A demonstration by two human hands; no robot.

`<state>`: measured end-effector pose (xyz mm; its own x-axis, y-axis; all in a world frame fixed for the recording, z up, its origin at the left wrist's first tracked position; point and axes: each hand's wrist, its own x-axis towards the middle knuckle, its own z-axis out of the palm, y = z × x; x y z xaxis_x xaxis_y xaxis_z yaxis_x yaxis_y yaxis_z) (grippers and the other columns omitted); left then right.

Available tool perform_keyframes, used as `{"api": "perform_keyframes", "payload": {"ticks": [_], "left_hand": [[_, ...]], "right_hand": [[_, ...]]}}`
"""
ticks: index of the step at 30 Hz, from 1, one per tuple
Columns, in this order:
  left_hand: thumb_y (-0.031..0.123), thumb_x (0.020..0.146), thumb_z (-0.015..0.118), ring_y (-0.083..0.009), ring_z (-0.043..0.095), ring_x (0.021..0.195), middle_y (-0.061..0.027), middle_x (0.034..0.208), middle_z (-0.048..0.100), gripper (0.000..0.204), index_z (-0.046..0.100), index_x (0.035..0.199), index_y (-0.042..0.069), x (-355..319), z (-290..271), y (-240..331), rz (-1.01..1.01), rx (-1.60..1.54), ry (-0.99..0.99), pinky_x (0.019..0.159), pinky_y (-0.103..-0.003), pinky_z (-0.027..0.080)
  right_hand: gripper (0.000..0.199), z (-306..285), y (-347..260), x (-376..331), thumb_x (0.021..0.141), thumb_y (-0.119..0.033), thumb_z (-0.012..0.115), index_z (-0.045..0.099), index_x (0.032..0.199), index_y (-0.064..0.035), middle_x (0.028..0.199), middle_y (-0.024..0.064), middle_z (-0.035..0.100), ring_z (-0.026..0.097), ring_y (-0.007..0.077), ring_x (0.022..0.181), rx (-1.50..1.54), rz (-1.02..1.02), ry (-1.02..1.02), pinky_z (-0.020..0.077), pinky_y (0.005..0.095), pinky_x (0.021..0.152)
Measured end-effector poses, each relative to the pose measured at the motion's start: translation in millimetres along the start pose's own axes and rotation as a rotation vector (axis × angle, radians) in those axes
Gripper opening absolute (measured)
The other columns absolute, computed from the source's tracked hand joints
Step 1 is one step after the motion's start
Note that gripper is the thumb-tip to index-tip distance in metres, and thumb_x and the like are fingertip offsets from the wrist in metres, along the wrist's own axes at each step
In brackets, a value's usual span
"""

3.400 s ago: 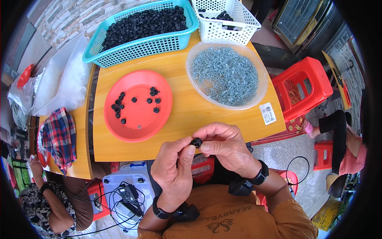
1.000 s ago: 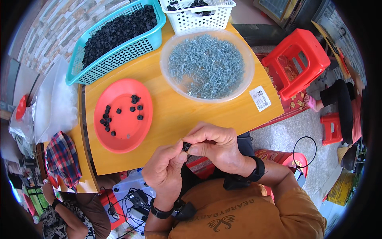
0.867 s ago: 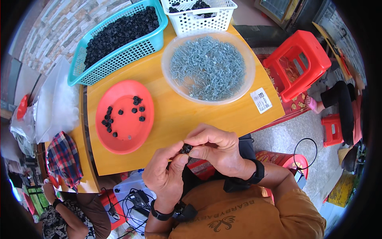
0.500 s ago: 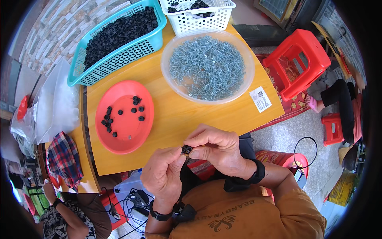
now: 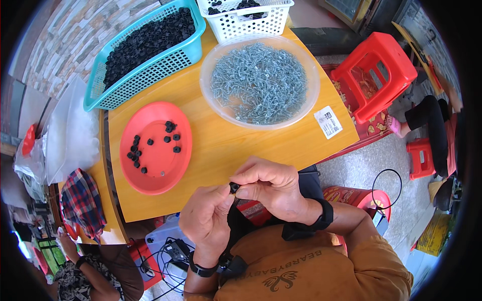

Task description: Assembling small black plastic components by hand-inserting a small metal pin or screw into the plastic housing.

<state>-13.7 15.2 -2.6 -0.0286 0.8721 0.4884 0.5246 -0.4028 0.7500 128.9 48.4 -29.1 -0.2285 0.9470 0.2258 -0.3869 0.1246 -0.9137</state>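
your left hand (image 5: 208, 220) and your right hand (image 5: 271, 185) meet just off the near edge of the light wooden table (image 5: 221, 145), and between them sits a small black plastic cap-like part (image 5: 234, 187). both hands pinch it: the left thumb and fingertips close on it from below and the left, the right thumb and forefinger close on it from the right, so each grip is narrow and tight around that one piece. the part itself is mostly hidden by your fingertips, so its exact shape cannot be told.

ahead of your left hand on the table lies a round orange-red plastic plate (image 5: 150, 165) with a scatter of small black parts on its far half. beyond your right hand stands a wide clear plastic bowl (image 5: 211, 98) filled with silver metal screws (image 5: 258, 83). at the far left corner a turquoise plastic mesh basket (image 5: 150, 80) holds a heap of black parts, and beside it a white plastic mesh basket (image 5: 246, 22) touches the bowl's far rim. a red plastic stool (image 5: 376, 75) stands to the right of the table.
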Motion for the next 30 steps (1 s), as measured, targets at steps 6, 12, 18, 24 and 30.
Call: {"api": "perform_keyframes", "payload": {"ticks": [6,12,18,24,30], "left_hand": [[0.002,0.077,0.070,-0.0122,0.057,0.061,-0.0097,0.079,0.064,0.014,0.063,0.089,-0.002,-1.0,4.4,-3.0,-0.041,-0.102,0.032,0.057,-0.022,0.047],[-0.001,0.077,0.069,-0.0138,0.059,0.063,-0.0106,0.083,0.063,0.014,0.063,0.089,-0.004,-5.1,11.4,-0.9,-0.274,-0.393,0.150,0.055,-0.024,0.051],[-0.003,0.078,0.067,-0.0136,0.059,0.065,-0.0109,0.083,0.063,0.013,0.063,0.091,-0.004,-9.4,16.7,-0.2,-0.309,-0.442,0.194,0.055,-0.025,0.053],[-0.002,0.079,0.067,-0.0129,0.061,0.069,-0.0105,0.083,0.064,0.016,0.062,0.093,-0.006,-11.4,16.6,-0.7,-0.324,-0.392,0.220,0.061,-0.025,0.053],[-0.001,0.079,0.067,-0.0127,0.061,0.071,-0.0105,0.083,0.065,0.018,0.060,0.095,-0.007,-9.4,18.3,6.6,-0.376,-0.512,0.228,0.066,-0.024,0.052]], "right_hand": [[0.018,0.8,2.1,0.2,0.076,0.014,0.063,0.063,0.089,0.0018,0.089,0.0064,0.060,0.059,0.0115,0.080,-0.023,-0.029,0.016,0.0497,0.0240,0.069],[0.026,1.7,1.7,5.1,0.069,0.013,0.065,0.061,0.091,0.0005,0.088,0.0082,0.060,0.058,0.0229,0.077,-0.365,-0.328,-0.026,0.0468,0.0308,0.066],[0.030,0.9,0.2,6.1,0.064,0.014,0.065,0.060,0.091,0.0015,0.085,0.0102,0.059,0.056,0.0278,0.076,-0.466,-0.409,-0.028,0.0456,0.0336,0.063],[0.029,2.1,-3.1,6.4,0.065,0.014,0.064,0.060,0.091,0.0017,0.085,0.0101,0.059,0.056,0.0276,0.075,-0.459,-0.394,-0.023,0.0457,0.0338,0.062],[0.032,-0.9,-5.8,7.9,0.064,0.015,0.063,0.060,0.093,0.0013,0.085,0.0104,0.059,0.055,0.0275,0.074,-0.475,-0.422,-0.047,0.0452,0.0342,0.060]]}}
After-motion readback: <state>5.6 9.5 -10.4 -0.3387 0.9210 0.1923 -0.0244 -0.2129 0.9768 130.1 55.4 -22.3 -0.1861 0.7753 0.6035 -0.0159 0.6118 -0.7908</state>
